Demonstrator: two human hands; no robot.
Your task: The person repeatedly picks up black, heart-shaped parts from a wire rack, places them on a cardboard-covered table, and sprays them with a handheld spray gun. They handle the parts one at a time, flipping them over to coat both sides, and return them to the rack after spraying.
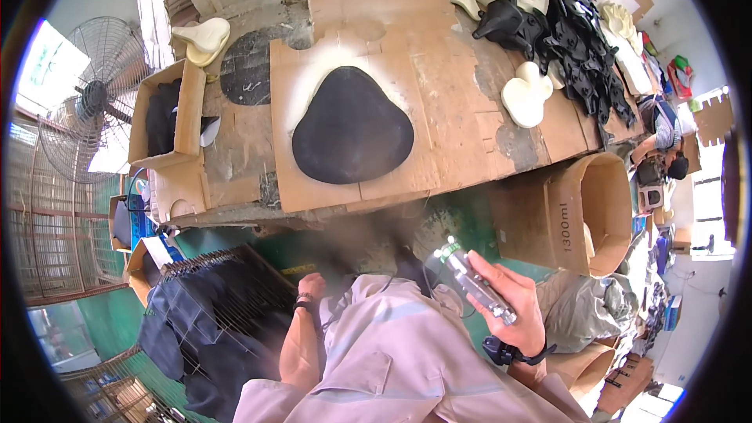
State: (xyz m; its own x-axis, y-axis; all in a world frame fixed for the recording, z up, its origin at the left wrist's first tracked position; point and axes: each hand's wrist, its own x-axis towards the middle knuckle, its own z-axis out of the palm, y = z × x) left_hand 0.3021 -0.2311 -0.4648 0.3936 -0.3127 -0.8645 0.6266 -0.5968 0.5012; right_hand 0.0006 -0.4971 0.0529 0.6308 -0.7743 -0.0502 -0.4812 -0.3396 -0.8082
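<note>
My right hand is raised above the right side of my lap, wrapped round a slim dark metallic device with green parts at its upper end and a thin cable. Beside the left of my lap, my left hand has its fingers curled in, and whatever may be in them is hidden. In front of me a black rounded-triangular pad lies on a cardboard sheet, with a whitish patch around its upper edges. Neither hand touches the pad.
The cardboard-covered table holds black moulded pieces, a pale seat-shaped piece and an open box. A large carton stands at right. Dark cloth drapes a wire rack at left, near a fan. Another person is far right.
</note>
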